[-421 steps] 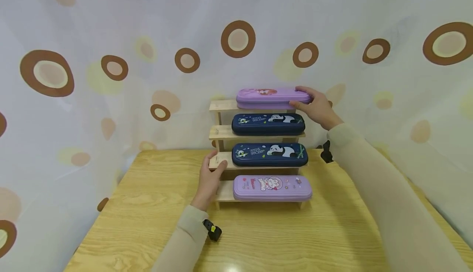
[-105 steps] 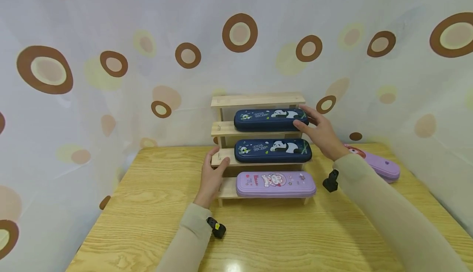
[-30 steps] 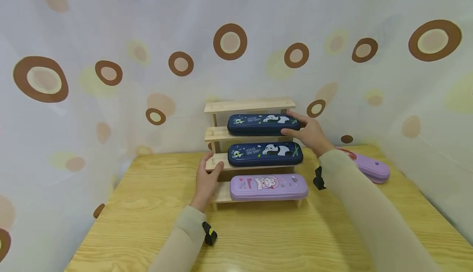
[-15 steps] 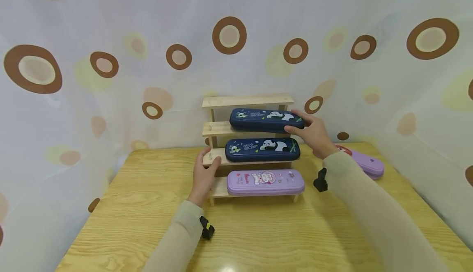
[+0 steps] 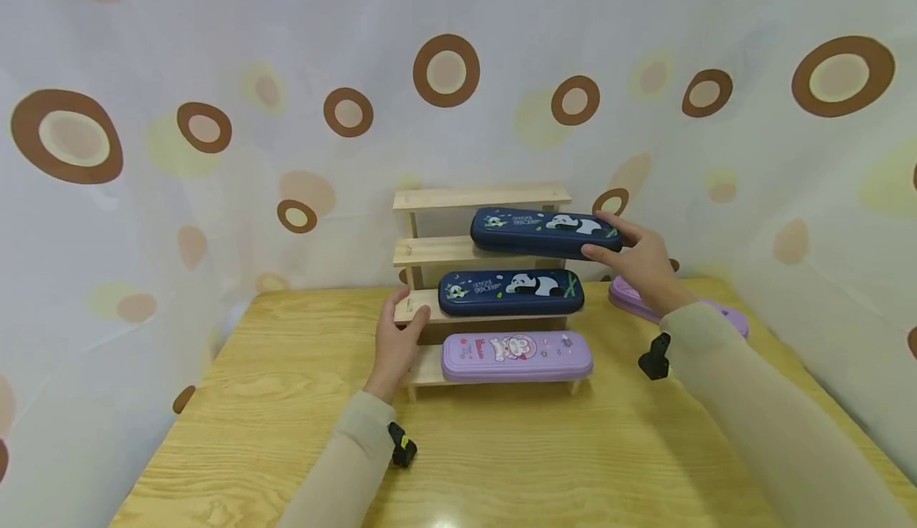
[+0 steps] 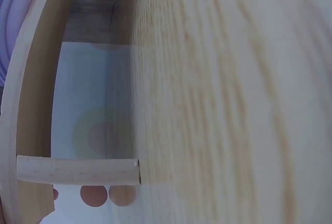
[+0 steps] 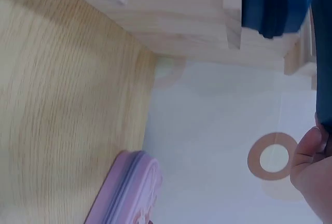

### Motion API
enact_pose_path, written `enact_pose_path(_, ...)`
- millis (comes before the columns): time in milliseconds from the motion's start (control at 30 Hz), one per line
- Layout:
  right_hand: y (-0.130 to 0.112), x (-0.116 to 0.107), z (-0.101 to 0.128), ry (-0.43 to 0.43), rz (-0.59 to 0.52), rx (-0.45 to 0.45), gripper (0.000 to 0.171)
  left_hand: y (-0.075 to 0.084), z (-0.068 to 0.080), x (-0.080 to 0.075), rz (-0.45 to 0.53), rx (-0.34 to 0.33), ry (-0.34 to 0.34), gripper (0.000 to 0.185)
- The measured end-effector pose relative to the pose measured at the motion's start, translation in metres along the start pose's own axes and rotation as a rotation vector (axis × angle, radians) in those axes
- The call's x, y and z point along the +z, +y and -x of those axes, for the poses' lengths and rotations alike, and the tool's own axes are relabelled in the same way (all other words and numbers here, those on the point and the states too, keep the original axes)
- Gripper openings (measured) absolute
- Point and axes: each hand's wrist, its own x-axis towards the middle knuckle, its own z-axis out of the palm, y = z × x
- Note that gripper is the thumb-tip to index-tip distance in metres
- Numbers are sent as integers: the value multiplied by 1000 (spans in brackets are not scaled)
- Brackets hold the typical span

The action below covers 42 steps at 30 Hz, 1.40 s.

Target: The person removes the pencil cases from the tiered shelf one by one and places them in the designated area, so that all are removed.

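The head view is bright and even, with soft light from above. A white shine sits on the worktop [image 5: 444, 522] at its near edge. The curtain [image 5: 143, 74] bends at the picture's sides. Shadows are faint. Both wrist views are close and blurry.

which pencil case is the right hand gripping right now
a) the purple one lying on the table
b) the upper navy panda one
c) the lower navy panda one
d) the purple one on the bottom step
b: the right hand grips the right end of the upper navy panda pencil case, which juts out rightward past the wooden step shelf.
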Motion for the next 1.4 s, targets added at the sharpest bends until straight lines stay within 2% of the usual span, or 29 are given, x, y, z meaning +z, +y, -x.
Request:
enact_pose_path(267,8,-17,8,44,9,-38,74,0,-1,0,0,15,9,55)
enact_pose_path(667,24,-44,26,41,-16,-12,72,-4,1,2,33,22,-11,57)
enact_pose_path(933,34,-63,29,61,-41,-5,72,-1,0,1,-8,15,1,55)
enact_pose_path(1200,38,-78,35,65,-45,-5,70,1,1,-1,0,1,10,56)
enact_pose_path(1400,45,-92,52,88,48,30,70,1,2,0,0,13,18,56)
